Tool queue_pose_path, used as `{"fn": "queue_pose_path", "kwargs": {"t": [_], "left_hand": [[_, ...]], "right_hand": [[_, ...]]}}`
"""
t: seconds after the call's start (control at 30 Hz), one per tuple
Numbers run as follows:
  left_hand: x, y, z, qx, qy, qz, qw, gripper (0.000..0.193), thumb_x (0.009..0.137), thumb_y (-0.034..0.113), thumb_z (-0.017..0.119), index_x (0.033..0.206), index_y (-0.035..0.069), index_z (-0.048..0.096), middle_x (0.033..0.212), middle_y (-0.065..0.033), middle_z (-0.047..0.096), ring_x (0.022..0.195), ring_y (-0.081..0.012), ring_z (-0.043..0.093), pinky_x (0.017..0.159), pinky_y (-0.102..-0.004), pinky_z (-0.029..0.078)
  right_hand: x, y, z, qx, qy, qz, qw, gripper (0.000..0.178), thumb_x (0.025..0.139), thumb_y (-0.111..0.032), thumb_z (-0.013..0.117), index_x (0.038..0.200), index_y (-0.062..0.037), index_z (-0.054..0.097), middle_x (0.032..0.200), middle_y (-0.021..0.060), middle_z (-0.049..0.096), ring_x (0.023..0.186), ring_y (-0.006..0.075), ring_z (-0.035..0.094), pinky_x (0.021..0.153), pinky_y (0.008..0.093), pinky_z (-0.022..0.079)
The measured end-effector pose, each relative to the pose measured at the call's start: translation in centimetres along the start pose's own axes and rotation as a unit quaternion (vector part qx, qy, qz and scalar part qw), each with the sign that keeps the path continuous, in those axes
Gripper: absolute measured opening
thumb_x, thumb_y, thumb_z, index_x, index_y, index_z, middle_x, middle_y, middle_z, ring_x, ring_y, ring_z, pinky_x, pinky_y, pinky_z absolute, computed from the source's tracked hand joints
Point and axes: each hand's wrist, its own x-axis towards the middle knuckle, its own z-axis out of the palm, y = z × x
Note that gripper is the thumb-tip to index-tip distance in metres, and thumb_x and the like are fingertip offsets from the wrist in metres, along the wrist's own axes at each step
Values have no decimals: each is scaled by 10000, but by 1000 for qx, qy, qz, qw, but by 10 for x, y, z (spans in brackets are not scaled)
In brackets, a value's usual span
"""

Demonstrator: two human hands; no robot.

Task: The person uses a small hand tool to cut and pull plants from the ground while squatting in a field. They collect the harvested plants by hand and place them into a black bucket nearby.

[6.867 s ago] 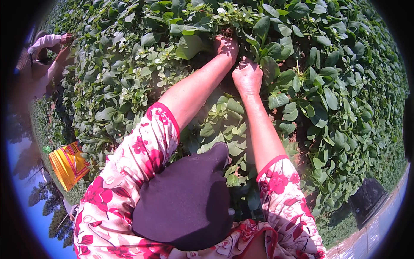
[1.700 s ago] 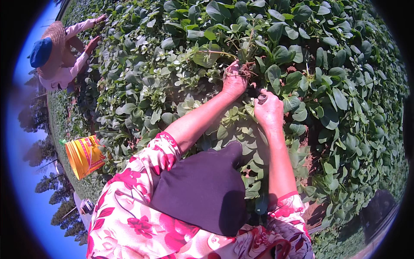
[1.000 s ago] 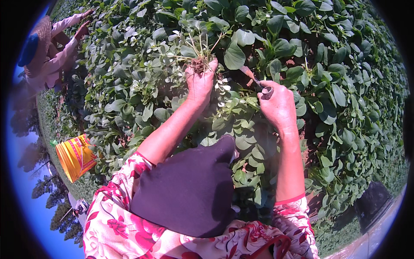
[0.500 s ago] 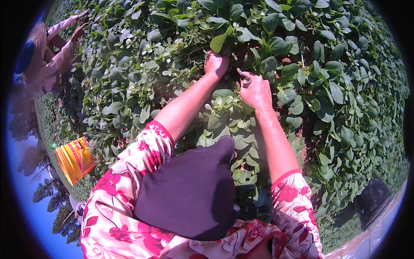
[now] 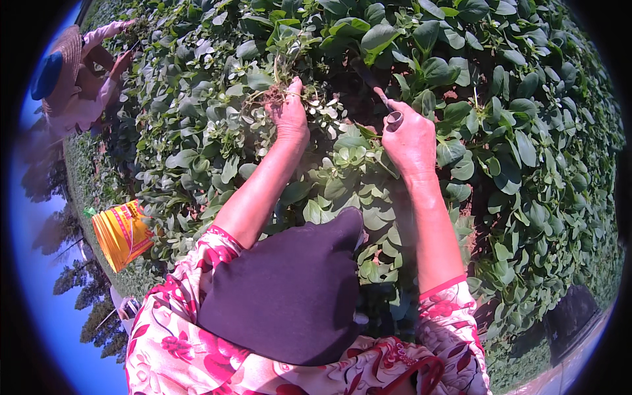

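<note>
My left hand (image 5: 288, 121) is closed round a clump of uprooted weeds (image 5: 283, 93), with thin roots and brown soil hanging among the stems. It is raised over the leaves, left of the middle. Further right, my right hand (image 5: 412, 142) grips a short hand hoe (image 5: 380, 94). Its round handle end shows at my thumb side, and a thin metal shank runs up and left to a dark blade. That blade rests low among broad green leafy plants (image 5: 378, 39), partly hidden in their shade.
Dense low greenery surrounds both hands. At the upper left, another person in a straw hat (image 5: 64, 69) reaches into the plants. A yellow-orange container (image 5: 123, 235) stands at the left. A dark object (image 5: 571, 319) lies at the lower right beside a pale strip.
My left hand has drawn back to the left, lifting the weeds with their roots out of the foliage. My right hand has shifted slightly right and down, and the hoe's blade now shows more.
</note>
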Motion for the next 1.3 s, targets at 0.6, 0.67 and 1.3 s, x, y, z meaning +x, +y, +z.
{"fn": "queue_pose_path", "kwargs": {"t": [0.6,0.67,1.3], "left_hand": [[51,-33,87,458,-192,82,864,498,758,477,593,1013,55,667,1049,-224,648,994,-377,625,850,-429,493],[84,-64,74,529,-207,110,815,493,769,450,580,1003,23,657,1042,-242,643,984,-371,632,839,-430,498],[17,40,-40,241,-69,60,966,437,861,306,632,1159,-7,573,1114,-140,624,995,-275,559,886,-394,419]], "right_hand": [[3,0,44,-38,-73,85,993,262,777,-111,563,1007,-69,683,830,207,660,808,362,650,745,426,520],[8,-11,52,-30,-68,60,995,262,768,-102,562,999,-66,679,839,204,662,807,366,649,744,431,522],[-8,3,1,-38,-163,11,986,296,786,-66,569,1062,-79,675,799,213,649,748,356,647,697,409,518]]}}
